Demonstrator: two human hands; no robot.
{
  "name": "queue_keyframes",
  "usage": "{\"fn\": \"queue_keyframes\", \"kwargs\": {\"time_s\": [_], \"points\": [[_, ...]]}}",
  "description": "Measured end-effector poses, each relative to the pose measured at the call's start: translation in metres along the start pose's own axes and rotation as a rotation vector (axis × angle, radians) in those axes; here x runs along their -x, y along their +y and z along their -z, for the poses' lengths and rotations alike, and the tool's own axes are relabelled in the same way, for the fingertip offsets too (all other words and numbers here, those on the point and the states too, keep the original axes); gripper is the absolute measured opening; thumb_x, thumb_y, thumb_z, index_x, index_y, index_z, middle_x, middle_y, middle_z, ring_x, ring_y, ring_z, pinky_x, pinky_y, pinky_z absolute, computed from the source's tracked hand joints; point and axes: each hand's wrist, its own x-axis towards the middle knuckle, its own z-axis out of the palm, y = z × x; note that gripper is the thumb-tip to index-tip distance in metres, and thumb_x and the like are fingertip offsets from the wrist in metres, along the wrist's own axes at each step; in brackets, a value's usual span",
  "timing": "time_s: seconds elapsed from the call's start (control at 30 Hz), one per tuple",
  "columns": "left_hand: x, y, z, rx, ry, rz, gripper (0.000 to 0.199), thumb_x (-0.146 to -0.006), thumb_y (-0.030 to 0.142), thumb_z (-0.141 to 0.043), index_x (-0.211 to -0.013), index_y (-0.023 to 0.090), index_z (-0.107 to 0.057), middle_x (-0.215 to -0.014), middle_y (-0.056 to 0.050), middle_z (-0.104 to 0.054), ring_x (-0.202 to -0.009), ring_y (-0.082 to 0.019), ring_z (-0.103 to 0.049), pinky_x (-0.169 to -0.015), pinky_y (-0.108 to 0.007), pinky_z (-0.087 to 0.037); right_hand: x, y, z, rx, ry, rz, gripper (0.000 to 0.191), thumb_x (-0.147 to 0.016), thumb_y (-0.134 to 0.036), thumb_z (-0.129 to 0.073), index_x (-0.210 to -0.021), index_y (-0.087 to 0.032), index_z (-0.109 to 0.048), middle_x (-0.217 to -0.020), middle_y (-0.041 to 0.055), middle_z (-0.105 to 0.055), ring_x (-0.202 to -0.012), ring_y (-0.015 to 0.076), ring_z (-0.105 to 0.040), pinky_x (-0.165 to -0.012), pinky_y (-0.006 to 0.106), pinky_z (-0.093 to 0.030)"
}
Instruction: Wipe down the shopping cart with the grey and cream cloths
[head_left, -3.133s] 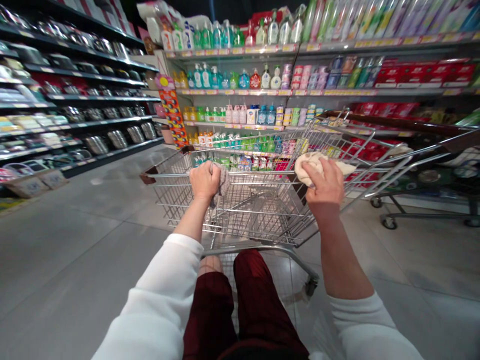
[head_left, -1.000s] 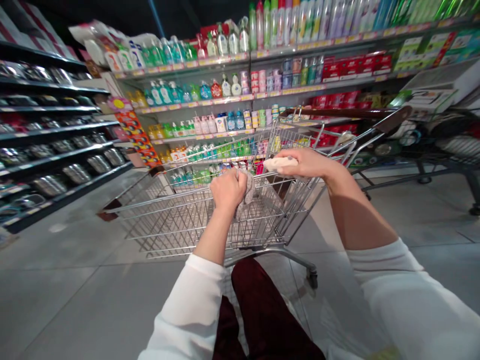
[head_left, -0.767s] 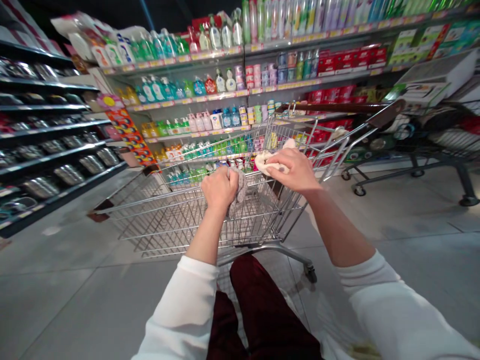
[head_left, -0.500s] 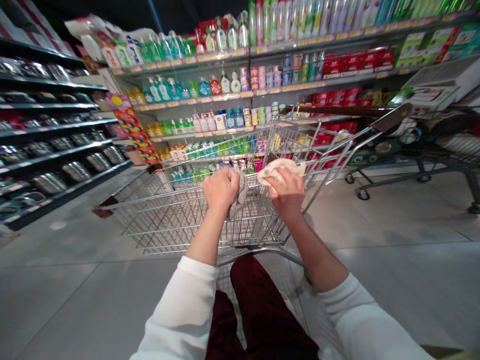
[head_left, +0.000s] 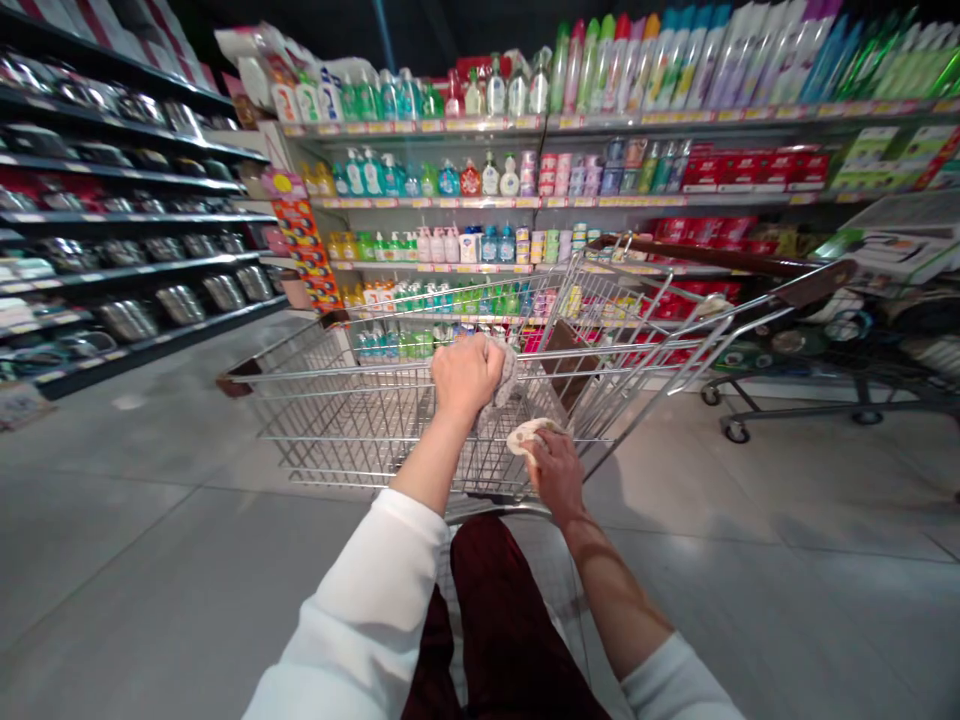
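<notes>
Shopping cart (head_left: 322,438), metal wire
Left hand (head_left: 465,375): curled tight round grey cloth (head_left: 507,376) at top rail (head_left: 360,373); right hand (head_left: 556,470): fingers gripping cream cloth (head_left: 524,435), lower, by cart's side

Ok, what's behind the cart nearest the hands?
Behind the cart, store shelving with pump bottles and red boxes shows through and above it. The left hand and its grey cloth block part of that view; what sits there can't be seen.
</notes>
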Motion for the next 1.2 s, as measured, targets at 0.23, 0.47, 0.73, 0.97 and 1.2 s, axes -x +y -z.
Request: {"fn": "queue_keyframes", "kwargs": {"time_s": [0.23,0.47,0.73,0.97,1.2], "points": [[0.001,-0.001,0.0,0.012,0.014,-0.01,0.042,-0.096,0.036,-0.03,-0.085,0.019,-0.066,-0.088,-0.01,-0.073,-0.084,-0.024,-0.065,-0.076,-0.036,-0.036,-0.056,0.016,0.083,-0.011,0.298,-0.058,0.03,-0.094,-0.037,-0.051,-0.112,-0.024,-0.071,-0.132,0.0083,-0.054,-0.125,0.0204,-0.049,-0.111,0.04,-0.04],[0.002,-0.001,0.002,0.056,0.002,0.014,0.04,-0.096,0.036,-0.03,-0.085,0.021,-0.065,-0.089,-0.009,-0.072,-0.085,-0.023,-0.063,-0.078,-0.037,-0.036,-0.102,0.032,0.096,0.231,0.422,-0.117,0.037,-0.091,-0.029,-0.047,-0.122,-0.025,-0.068,-0.143,0.0073,-0.044,-0.137,0.0249,-0.037,-0.114,0.043,-0.036],[0.001,-0.001,0.0,0.054,0.02,0.008,0.04,-0.096,0.035,-0.03,-0.084,0.02,-0.065,-0.089,-0.009,-0.071,-0.085,-0.024,-0.062,-0.077,-0.037,-0.034,-0.035,0.031,0.042,0.236,0.262,-0.03,0.032,-0.089,-0.023,-0.052,-0.115,-0.03,-0.071,-0.138,0.0059,-0.049,-0.13,0.0222,-0.043,-0.11,0.04,-0.042],[0.001,-0.002,0.0,0.011,0.002,-0.003,0.04,-0.096,0.034,-0.03,-0.085,0.02,-0.065,-0.088,-0.01,-0.071,-0.084,-0.024,-0.063,-0.076,-0.036,-0.035,0.02,0.015,0.0,0.065,0.078,-0.052,0.033,-0.088,-0.016,-0.05,-0.106,-0.032,-0.073,-0.13,0.0022,-0.057,-0.125,0.0213,-0.048,-0.108,0.042,-0.044],[0.002,-0.002,0.0,0.018,0.026,-0.009,0.037,-0.096,0.033,-0.033,-0.083,0.02,-0.065,-0.088,-0.01,-0.071,-0.086,-0.024,-0.064,-0.077,-0.036,-0.035,0.012,0.025,0.021,-0.107,0.04,0.01,0.026,-0.085,-0.024,-0.055,-0.103,-0.03,-0.072,-0.124,0.001,-0.061,-0.115,0.0191,-0.056,-0.098,0.037,-0.052]]}}
